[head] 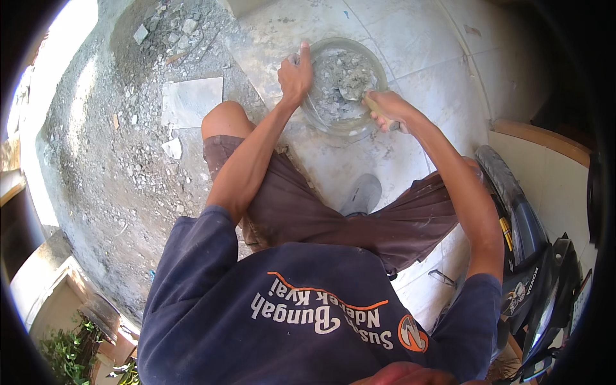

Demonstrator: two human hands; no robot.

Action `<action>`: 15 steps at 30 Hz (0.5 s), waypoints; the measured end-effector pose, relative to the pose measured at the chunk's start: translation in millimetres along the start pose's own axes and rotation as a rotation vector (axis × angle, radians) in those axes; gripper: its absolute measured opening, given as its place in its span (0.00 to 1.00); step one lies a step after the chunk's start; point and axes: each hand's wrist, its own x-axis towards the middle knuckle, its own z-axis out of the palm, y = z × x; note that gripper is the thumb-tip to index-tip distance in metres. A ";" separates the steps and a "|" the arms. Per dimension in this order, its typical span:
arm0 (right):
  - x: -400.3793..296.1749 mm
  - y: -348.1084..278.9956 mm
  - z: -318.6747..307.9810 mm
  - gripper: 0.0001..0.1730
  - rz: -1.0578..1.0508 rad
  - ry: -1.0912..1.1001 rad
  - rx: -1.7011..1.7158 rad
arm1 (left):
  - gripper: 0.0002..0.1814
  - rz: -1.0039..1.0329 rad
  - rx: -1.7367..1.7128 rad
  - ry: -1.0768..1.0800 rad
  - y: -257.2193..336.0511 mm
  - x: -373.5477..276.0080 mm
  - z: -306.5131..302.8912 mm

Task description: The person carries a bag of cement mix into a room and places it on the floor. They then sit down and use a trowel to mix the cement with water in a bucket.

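Observation:
Before me a round grey basin [321, 124] stands on the floor tiles, holding broken grey rubble [332, 67]. My left hand [296, 74] grips the basin's left rim, fingers curled and thumb extended along the edge. In my right hand [392, 108] is the handle of a trowel [373, 103], at the basin's right rim. The trowel's blade lies inside the basin under a heap of grey crumbled mortar [357, 82], which hides most of the metal.
Left of my knee, a broken tile [192, 102] and a smaller tile shard [172, 148] lie on gravelly ground [120, 178]. More rubble [185, 29] is heaped at the upper left. A motorcycle [527, 255] stands close on my right. Plants [67, 344] grow at the lower left.

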 end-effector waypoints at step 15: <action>-40.7 31.8 71.0 0.08 -0.320 0.520 -1.390 | 0.55 -0.590 -0.402 -0.004 -41.5 -124.9 15.6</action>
